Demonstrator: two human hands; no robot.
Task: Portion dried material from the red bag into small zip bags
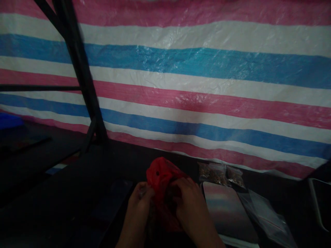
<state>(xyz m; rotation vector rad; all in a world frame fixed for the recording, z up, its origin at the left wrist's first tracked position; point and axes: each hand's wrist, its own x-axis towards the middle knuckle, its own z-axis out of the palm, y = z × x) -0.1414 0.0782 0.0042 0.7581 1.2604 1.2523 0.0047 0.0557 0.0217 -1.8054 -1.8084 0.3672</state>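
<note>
The red bag (161,172) sits low at centre, mouth open between both hands — its contents too dark to tell. The left hand (141,194) pinches its edge, perhaps with clear plastic too; the right hand's (184,196) fingers curl at the opening. Three small packets (217,174), right, hold brown bits — just behind the scale (227,210).

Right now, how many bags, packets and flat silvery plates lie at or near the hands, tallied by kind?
Crinkled red plastic bag: 1
Small clear plastic packets with brownish contents: 3
Flat silvery rectangular plate: 1
Total: 5
Flat clear plastic bags overlap too much to count, so they are left out.
</note>
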